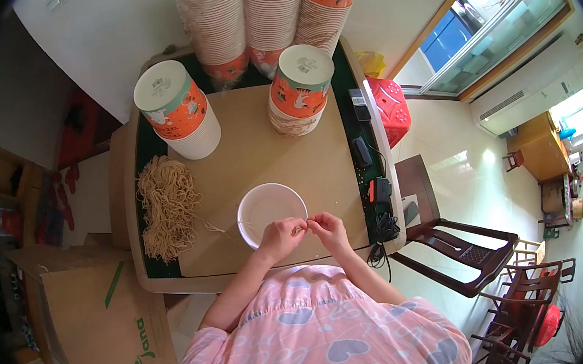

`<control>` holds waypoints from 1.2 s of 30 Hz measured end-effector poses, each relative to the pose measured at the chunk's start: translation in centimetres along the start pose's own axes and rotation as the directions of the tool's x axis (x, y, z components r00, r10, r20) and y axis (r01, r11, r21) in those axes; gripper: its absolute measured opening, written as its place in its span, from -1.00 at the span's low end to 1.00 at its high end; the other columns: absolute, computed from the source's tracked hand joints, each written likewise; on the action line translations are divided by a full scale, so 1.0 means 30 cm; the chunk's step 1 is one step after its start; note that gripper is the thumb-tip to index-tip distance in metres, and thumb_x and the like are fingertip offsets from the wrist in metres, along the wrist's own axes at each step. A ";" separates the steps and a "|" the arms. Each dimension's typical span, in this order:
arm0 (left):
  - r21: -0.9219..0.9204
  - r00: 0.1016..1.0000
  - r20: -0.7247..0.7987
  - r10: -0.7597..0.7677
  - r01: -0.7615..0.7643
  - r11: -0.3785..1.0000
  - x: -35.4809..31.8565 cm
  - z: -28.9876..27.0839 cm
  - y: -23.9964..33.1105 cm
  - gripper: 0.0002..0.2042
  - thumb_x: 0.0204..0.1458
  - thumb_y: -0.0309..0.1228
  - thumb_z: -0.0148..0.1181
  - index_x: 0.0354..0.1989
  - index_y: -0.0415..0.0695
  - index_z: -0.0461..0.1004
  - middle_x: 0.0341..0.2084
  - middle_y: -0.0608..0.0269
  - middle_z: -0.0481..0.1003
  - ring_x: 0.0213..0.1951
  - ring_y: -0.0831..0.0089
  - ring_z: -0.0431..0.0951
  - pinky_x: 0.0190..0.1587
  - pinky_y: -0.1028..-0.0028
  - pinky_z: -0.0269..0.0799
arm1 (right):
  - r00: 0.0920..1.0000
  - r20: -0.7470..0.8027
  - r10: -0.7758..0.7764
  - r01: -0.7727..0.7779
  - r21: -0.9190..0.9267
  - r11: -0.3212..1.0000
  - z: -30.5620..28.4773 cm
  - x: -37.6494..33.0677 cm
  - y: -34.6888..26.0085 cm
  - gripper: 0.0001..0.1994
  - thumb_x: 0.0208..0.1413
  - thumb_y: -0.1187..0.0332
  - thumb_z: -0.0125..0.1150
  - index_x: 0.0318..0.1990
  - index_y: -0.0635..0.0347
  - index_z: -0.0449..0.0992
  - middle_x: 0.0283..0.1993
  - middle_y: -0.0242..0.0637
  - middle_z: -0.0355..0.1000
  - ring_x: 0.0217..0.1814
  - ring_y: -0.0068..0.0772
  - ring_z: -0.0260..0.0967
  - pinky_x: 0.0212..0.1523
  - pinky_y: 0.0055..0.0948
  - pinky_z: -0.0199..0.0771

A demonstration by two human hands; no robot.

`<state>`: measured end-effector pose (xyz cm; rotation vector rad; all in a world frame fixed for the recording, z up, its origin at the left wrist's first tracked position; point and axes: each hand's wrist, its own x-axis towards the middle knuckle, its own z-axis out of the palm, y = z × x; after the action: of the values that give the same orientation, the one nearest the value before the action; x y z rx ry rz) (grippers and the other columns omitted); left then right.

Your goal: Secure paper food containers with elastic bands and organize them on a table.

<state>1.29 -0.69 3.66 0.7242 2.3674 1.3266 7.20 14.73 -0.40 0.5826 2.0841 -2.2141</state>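
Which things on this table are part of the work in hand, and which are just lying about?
In use: left hand and right hand, pinching something thin between them; white paper bowl; pile of tan strings.

Lying about: black cables and devices; red plastic stool; cardboard box; stacked paper cups.

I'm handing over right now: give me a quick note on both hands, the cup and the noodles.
Left hand and right hand: fingers pinched together over the near rim of the open white paper cup; whatever they pinch is too small to tell.
Pile of tan dried noodles lies left of the cup on the brown tabletop.
Done: cup looks empty.
Left: noodles not yet in the cup.
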 end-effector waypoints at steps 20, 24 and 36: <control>-0.115 1.000 -0.003 0.001 -0.002 0.993 0.003 -0.010 0.013 -0.92 -0.12 -0.43 0.20 -0.43 -0.12 0.48 -0.69 0.20 0.44 -0.63 0.36 0.46 -0.53 0.41 0.35 | 0.991 0.035 -0.130 0.134 -0.232 0.963 -0.018 0.003 -0.078 -0.90 0.03 0.45 0.16 -0.33 0.31 0.48 -0.43 -0.40 0.45 -0.41 -0.66 0.34 -0.33 -0.64 0.36; -0.112 0.999 -0.021 -0.047 0.045 0.993 0.001 -0.002 0.007 -0.92 -0.12 -0.43 0.20 -0.43 -0.13 0.49 -0.71 0.20 0.43 -0.64 0.36 0.46 -0.54 0.42 0.35 | 0.997 0.065 0.029 -0.026 -0.033 0.999 -0.011 0.011 -0.053 -0.88 0.04 0.45 0.16 -0.30 0.31 0.50 -0.41 -0.39 0.47 -0.36 -0.62 0.38 -0.30 -0.64 0.37; -0.259 0.990 -0.059 -0.131 0.111 0.960 -0.003 0.017 -0.028 -0.90 -0.10 -0.44 0.18 -0.44 -0.20 0.50 -0.81 0.33 0.31 -0.71 0.62 0.28 -0.61 0.52 0.23 | 0.988 0.150 0.021 -0.035 0.094 0.995 -0.016 -0.002 -0.037 -0.86 0.07 0.50 0.13 -0.22 0.32 0.48 -0.25 -0.35 0.47 -0.21 -0.64 0.37 -0.15 -0.68 0.34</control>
<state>1.40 -0.76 2.70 0.4543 2.1993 1.5898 7.04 15.28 0.68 0.4338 1.8947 -2.2764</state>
